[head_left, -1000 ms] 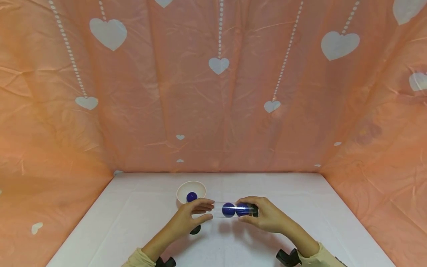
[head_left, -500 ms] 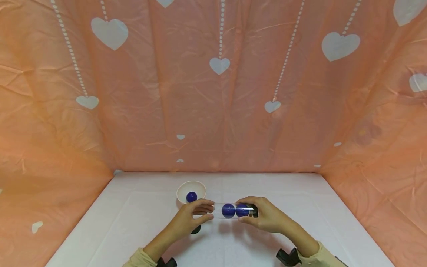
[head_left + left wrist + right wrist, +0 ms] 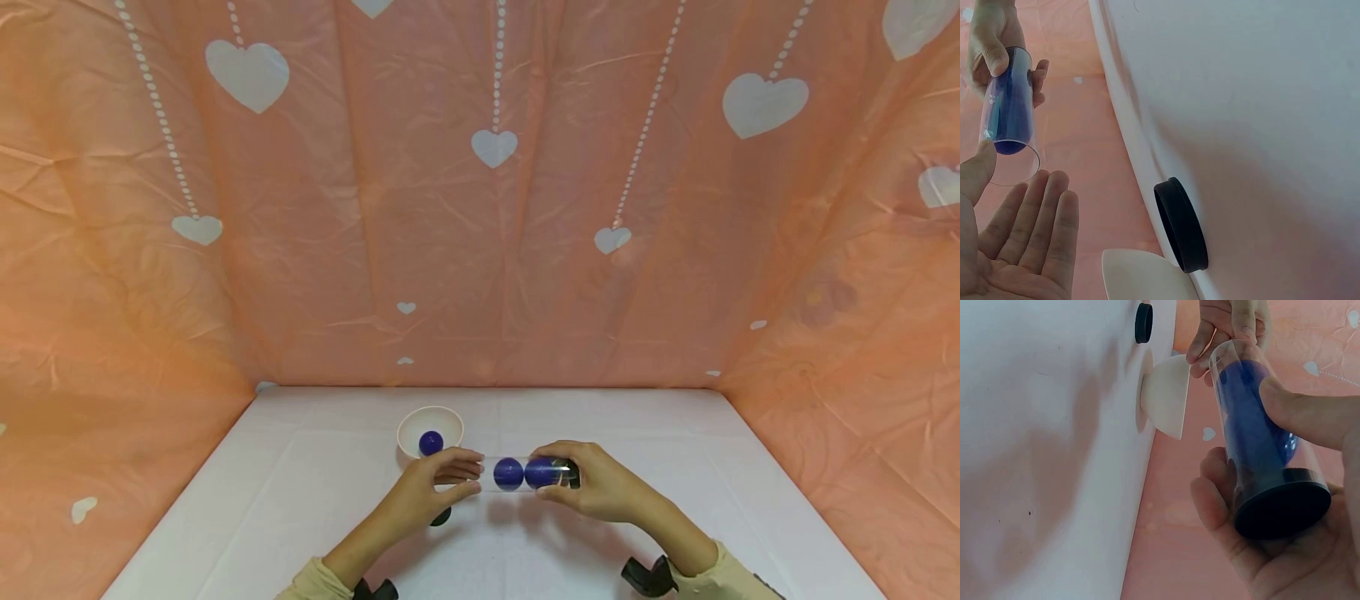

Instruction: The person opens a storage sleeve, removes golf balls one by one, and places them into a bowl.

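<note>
A clear plastic tube (image 3: 489,474) with a black end cap (image 3: 1282,509) lies nearly level above the table. My right hand (image 3: 596,482) grips it near the capped end, thumb on one side and fingers on the other. Two dark blue balls (image 3: 508,474) sit inside, one of them partly behind the right fingers. At the tube's uncapped left end is my left hand (image 3: 429,492), its fingers extended and spread from the thumb, fingertips right at the rim. The left palm (image 3: 1016,278) has nothing in it.
A white bowl (image 3: 408,429) holding another blue ball (image 3: 431,442) stands behind my left hand. A black ring-shaped cap (image 3: 1182,226) rests on the white table (image 3: 637,417), partly hidden under that hand in the head view. Orange sheeting (image 3: 510,267) with hearts encloses the table.
The two balls have slid slightly left inside the tube, toward its uncapped end. Both hands stay in nearly the same place.
</note>
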The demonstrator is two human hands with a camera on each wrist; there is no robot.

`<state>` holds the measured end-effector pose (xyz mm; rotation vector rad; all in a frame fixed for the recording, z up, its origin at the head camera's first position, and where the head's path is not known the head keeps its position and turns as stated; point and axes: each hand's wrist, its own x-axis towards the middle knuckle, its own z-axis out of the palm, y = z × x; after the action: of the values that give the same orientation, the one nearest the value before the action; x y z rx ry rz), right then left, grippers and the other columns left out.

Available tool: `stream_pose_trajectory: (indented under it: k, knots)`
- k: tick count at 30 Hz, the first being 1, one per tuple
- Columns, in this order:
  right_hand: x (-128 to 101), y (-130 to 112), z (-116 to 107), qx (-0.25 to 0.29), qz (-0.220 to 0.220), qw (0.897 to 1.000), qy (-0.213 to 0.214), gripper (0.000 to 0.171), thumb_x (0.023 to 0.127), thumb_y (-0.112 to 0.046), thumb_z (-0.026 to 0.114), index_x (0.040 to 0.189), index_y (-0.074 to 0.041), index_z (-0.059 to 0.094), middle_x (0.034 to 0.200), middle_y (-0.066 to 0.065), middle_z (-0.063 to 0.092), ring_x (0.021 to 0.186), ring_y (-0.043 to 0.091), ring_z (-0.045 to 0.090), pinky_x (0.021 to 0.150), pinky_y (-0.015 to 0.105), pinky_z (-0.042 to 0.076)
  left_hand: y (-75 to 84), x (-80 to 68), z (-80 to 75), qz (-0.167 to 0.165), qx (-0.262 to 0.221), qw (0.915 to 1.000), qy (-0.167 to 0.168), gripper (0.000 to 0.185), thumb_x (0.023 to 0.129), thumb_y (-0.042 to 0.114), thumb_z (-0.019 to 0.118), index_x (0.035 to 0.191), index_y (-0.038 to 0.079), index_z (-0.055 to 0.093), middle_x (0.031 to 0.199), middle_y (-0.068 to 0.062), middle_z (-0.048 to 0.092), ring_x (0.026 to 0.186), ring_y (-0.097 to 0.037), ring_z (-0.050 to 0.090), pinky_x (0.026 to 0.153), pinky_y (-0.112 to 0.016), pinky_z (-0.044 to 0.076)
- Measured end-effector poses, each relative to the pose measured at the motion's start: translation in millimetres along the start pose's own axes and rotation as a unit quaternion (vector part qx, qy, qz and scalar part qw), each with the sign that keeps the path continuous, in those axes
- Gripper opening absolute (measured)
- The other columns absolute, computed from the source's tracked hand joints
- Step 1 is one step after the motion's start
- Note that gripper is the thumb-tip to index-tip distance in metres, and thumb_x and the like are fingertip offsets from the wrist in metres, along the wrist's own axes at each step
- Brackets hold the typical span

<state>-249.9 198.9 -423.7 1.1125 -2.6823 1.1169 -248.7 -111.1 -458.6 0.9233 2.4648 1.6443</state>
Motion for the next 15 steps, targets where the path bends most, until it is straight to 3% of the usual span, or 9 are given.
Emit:
stream_pose_trajectory:
  k: [10,15]
  knots:
    - [-1.9,0.2,-0.2,-0.004,0.006,1.000,0.002,0.040,0.093,-0.023,0.086,0.129,-0.011,0.074,0.119,0.000,0.077,0.104,0.015,0.070,0.090,0.036,0.062,-2.1,0.1,0.2,-0.005,0.010,0.9999,0.003,0.037,0.102,0.022,0.077,0.135,0.008,0.069,0.123,-0.006,0.077,0.113,-0.023,0.075,0.103,-0.032,0.060]
    - [-2.3,-0.6,-1.4,0.006,0.010,1.000,-0.007,0.041,0.095,-0.020,0.084,0.131,-0.006,0.073,0.120,0.008,0.076,0.096,0.015,0.069,0.082,0.035,0.063,-2.3,0.3,-0.1,-0.015,0.012,0.9998,0.003,0.038,0.101,0.022,0.078,0.135,0.008,0.069,0.122,-0.005,0.077,0.111,-0.021,0.075,0.102,-0.032,0.061]
